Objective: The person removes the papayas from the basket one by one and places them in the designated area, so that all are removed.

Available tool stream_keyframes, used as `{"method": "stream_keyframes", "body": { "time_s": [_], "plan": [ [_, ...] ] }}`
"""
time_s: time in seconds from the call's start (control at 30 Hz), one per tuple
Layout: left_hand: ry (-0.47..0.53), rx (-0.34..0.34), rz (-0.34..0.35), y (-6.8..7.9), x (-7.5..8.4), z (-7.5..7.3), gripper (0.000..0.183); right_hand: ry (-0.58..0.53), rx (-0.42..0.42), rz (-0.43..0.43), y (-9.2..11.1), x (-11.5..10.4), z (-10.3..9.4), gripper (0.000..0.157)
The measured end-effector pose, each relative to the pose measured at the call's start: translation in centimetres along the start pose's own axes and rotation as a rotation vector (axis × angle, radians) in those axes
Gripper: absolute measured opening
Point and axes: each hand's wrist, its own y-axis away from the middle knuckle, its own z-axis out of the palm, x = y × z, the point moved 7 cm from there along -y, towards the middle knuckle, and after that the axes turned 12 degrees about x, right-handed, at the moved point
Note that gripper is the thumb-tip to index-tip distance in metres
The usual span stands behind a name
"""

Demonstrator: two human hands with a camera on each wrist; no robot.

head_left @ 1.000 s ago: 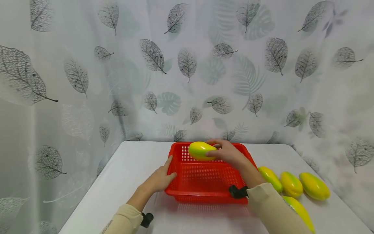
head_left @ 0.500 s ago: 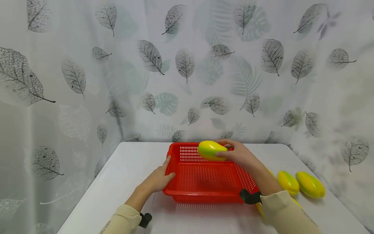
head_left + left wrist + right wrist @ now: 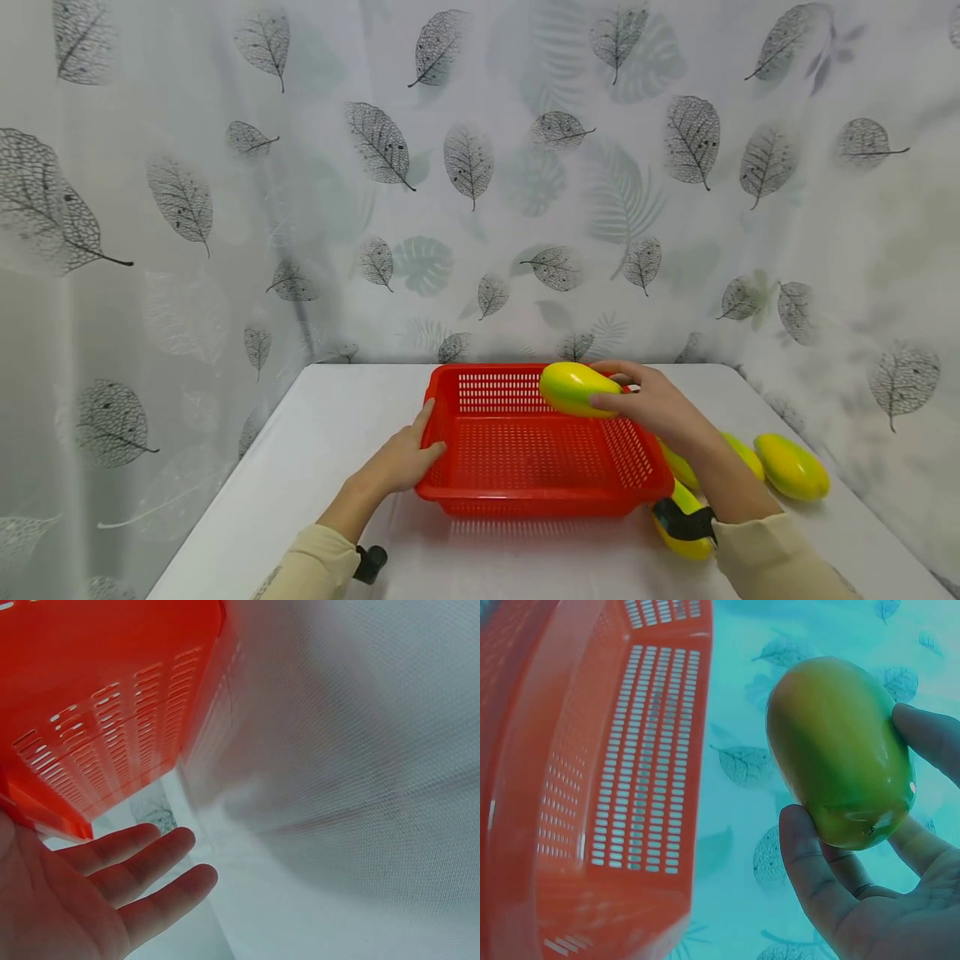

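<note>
My right hand [image 3: 660, 404] holds a yellow-green mango [image 3: 573, 389] between thumb and fingers, above the right back part of a red plastic basket [image 3: 543, 503]. In the right wrist view the mango [image 3: 840, 750] shows its rounded end, with fingertips pressed on either side and the basket's slotted wall [image 3: 649, 757] to the left. At the basket's left rim rests my left hand [image 3: 401, 458], thumb over the edge and index finger pointing along it. Three of this hand's fingers [image 3: 161, 862] stretch straight outside the basket's wall in the left wrist view.
Several more mangoes lie right of the basket, among them one [image 3: 791, 467] near the table's right edge and one [image 3: 686, 542] partly behind the right wrist strap. A leaf-print curtain [image 3: 480, 208] hangs behind the white table [image 3: 315, 442].
My right hand has moved to the right with the mango, from over the basket's middle toward its right side. The left hand stays at the left rim.
</note>
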Motion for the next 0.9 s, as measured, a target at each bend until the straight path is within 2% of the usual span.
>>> {"method": "stream_keyframes", "body": {
  "time_s": [0.5, 0.9],
  "plan": [
    [0.002, -0.001, 0.010, 0.0, 0.1, 0.0, 0.078, 0.063, 0.017, 0.005, 2.0, 1.7, -3.1, 0.071],
    [0.015, 0.000, 0.008, 0.1, 0.1, -0.1, 0.077, 0.112, 0.055, 0.072, 4.1, 4.3, -6.5, 0.076]
  ]
}}
